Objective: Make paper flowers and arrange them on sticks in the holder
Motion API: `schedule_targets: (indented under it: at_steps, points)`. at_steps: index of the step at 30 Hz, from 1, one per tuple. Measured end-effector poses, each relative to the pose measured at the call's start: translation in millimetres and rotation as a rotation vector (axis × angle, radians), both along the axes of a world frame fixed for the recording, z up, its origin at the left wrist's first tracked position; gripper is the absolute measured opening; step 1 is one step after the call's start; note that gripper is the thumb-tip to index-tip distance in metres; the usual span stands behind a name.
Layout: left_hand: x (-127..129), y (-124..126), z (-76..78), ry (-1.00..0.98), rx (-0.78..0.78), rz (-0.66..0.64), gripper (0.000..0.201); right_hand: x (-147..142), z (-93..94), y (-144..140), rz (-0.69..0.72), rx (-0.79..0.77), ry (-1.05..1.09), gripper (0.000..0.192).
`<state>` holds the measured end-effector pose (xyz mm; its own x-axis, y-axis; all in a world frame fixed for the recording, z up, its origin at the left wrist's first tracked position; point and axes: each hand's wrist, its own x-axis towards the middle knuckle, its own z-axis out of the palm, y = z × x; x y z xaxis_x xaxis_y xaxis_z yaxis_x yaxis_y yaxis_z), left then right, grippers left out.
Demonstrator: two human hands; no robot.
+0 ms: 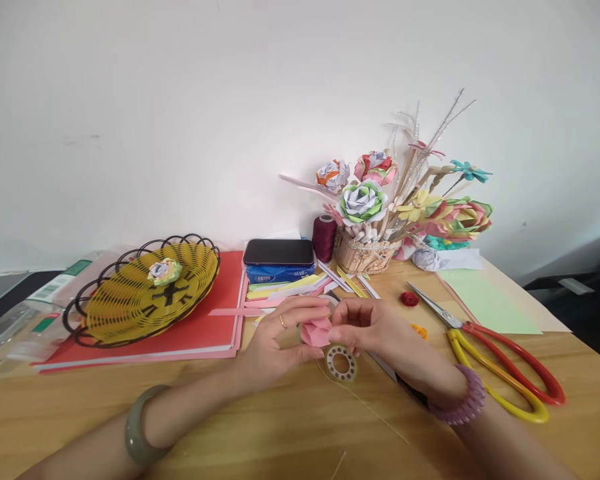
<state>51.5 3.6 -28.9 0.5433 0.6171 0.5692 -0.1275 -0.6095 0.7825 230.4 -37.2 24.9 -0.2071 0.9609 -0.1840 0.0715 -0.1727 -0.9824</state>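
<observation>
1. Left hand [275, 340]: forearm brought in from the lower left, a grey-green smooth bangle [144, 427] worn on it; fingers extended towards the right hand, thumb set below them. A folded pink paper piece [316, 332] is clamped between thumb and fingers.
2. Right hand [380, 327]: forearm brought in from the lower right, the wrist encircled by a purple beaded bracelet [463, 397]; fingers curled, thumb and forefinger pinched on the right edge of the same piece. The hands are held close together, the paper between them, above the light wooden tabletop [230, 433].
3. A white ring-shaped disc pierced with round holes [332, 365]: seen just below the fingertips of the right hand. A fine pale thread [365, 400] is trailed from below the paper, down and to the right.
4. Large scissors with red and yellow handles [460, 327]: laid to the right of the right hand, blades open; a small dark red coiled piece [409, 298] is placed by the blade tips.
5. Loose coloured paper strips [300, 290]: heaped just beyond the hands.
6. A yellow woven basket with a black looped rim [150, 300]: set left of and beyond the left hand; a multicoloured paper rose [164, 271] is contained in it.
</observation>
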Motion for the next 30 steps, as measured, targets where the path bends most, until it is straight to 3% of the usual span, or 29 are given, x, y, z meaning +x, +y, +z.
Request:
schedule_targets:
  at_steps: [5, 11, 14, 17, 22, 24, 26, 30]
  points:
    - [-1, -1, 0.2, -0.008, -0.007, 0.001, 0.044, 2, 0.6, 0, 0.031, -0.030, -0.036, 0.030]
    - [-2, 1, -6.6, -0.064, -0.032, 0.000, 0.043, 7, -0.2, 2, -0.073, 0.038, -0.104, 0.036]
    - [-1, 1, -8.4, -0.117, -0.067, 0.012, 0.040, 2, -1.4, 2, 0.082, 0.004, -0.095, 0.026]
    - [1, -2, -8.0, -0.132, -0.066, 0.015, 0.040, -4, -3.7, 1, 0.198, 0.037, 0.017, 0.046]
    - [2, -9, -9.0, -0.148, -0.100, 0.018, 0.058, -4, -6.9, -1, -0.019, 0.263, -0.121, 0.032]
    - [2, -11, -9.2, -0.129, -0.113, 0.032, 0.058, -4, -5.5, -3, -0.036, 0.353, -0.157, 0.029]
    - [1, -11, -8.5, -0.097, -0.050, 0.083, 0.055, -5, -3.3, -6, -0.002, 0.405, -0.129, 0.031]
    - [-1, -9, -4.8, -0.034, 0.336, 0.266, 0.057, -14, -3.8, -14, 0.081, 0.472, -0.125, 0.051]
